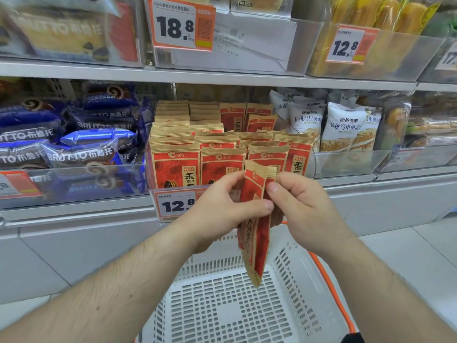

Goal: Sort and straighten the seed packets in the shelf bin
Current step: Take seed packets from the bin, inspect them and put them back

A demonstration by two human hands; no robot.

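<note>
Head view: left hand (pixel 222 206) and right hand (pixel 304 206) are pinching a seed packet (pixel 254 219) edge-on above the basket (pixel 291 280), squaring it; next, probably slotting it upright into the bin (pixel 158 191).

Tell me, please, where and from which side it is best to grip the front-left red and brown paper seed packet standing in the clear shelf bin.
Pinch the crimped brown top strip of the front-left red and brown paper seed packet from above. It stands upright, its top edge free above the clear shelf bin, while neighbours crowd its side and the bin front covers its bottom.
</note>
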